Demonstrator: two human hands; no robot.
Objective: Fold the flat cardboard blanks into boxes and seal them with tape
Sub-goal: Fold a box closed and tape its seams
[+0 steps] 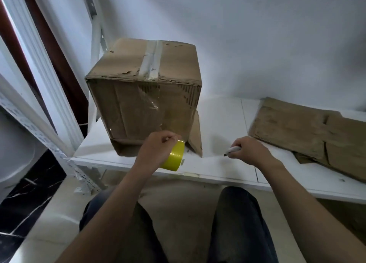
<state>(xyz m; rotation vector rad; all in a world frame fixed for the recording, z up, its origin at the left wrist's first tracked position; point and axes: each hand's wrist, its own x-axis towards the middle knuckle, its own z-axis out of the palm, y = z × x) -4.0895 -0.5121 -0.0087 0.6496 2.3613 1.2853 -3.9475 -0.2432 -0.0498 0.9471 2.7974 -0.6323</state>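
Nearest the camera, the person's two legs in dark trousers stand over a pale floor, and both bare forearms reach forward above them. The left hand [158,146] is curled round a yellow tape roll [174,158], holding it just in front of the bottom edge of the box, over the near rim of the white table [217,122]. The right hand [250,150] is clenched round a small white cutter [233,150], whose dark tip points left; it hovers above the table, apart from the box and from the roll.

Behind the left hand stands the folded cardboard box [138,108], tilted slightly, with a loose flap [195,138] sticking out at its lower right corner. A shiny clear film [151,102] lies on its front face, possibly tape running down towards the roll, though the sheen is too faint to be sure. A pale tape strip [151,62] runs along the seam on top.

To the right, flat cardboard blanks [309,132] lie on the table, well apart from the box, against the white wall [257,35]
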